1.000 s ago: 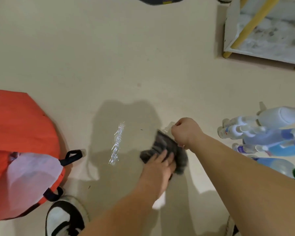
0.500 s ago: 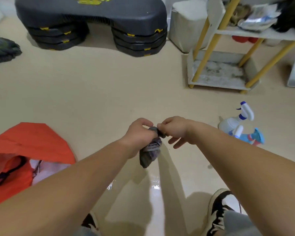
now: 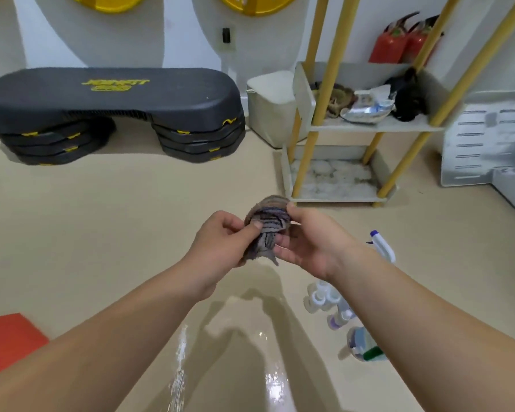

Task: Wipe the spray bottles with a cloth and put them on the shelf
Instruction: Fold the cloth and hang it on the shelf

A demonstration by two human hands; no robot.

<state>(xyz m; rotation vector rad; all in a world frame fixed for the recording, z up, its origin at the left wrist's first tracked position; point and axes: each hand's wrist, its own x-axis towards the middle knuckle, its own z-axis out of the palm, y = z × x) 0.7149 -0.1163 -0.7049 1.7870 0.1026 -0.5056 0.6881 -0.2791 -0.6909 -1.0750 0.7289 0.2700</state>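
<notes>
The glossy beige floor [image 3: 101, 233] carries a black step platform [image 3: 110, 96] on stacked risers by the far wall, a white bin [image 3: 268, 105] just beside it, an orange sheet corner [image 3: 9, 337] at lower left, and a cluster of spray bottles [image 3: 324, 295] at right, partly hidden by a forearm. The yellow-poled shelf [image 3: 333, 200] also stands on the floor, its stained bottom tray bare. Its middle tier [image 3: 369, 126] holds a brownish bundle [image 3: 338, 99], a crinkled packet [image 3: 367, 107] and a black item [image 3: 408, 99].

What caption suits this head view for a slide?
Left hand and right hand grip grey cloth; spray bottles on floor, shelf ahead.
</notes>
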